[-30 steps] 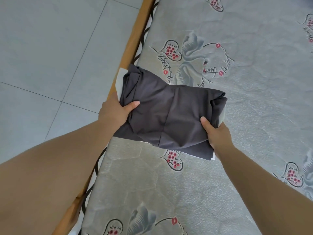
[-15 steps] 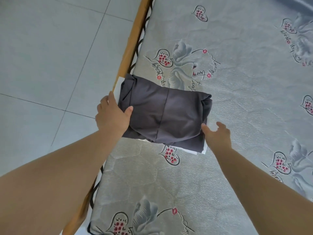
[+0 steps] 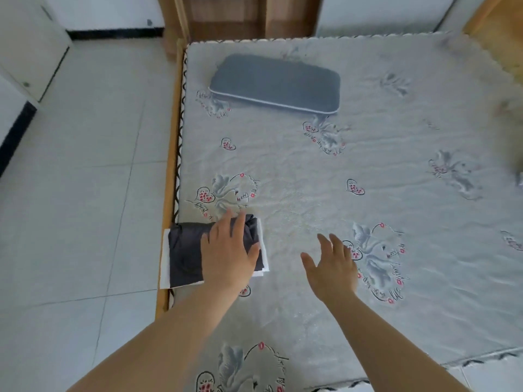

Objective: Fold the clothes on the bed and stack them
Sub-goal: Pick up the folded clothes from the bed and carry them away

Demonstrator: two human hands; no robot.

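A folded dark grey garment [image 3: 185, 254] lies on a folded white one [image 3: 164, 261] at the bed's left edge, the pair forming a small stack. My left hand [image 3: 229, 251] rests flat on top of the dark garment with its fingers straight. Off to the right, my right hand [image 3: 331, 264] hovers over the bare grey floral sheet [image 3: 311, 193] with fingers spread, holding nothing.
A grey pillow [image 3: 276, 83] lies near the head of the bed. The wooden bed frame [image 3: 169, 176] runs along the left side, with tiled floor [image 3: 85, 179] beyond. A wooden headboard [image 3: 240, 15] stands at the top. Something small shows at the right edge [image 3: 519, 179].
Both hands let go of the dark garment's ends. My left hand now lies flat on top, my right hand has moved away to the right, and the view has lifted over the bed.
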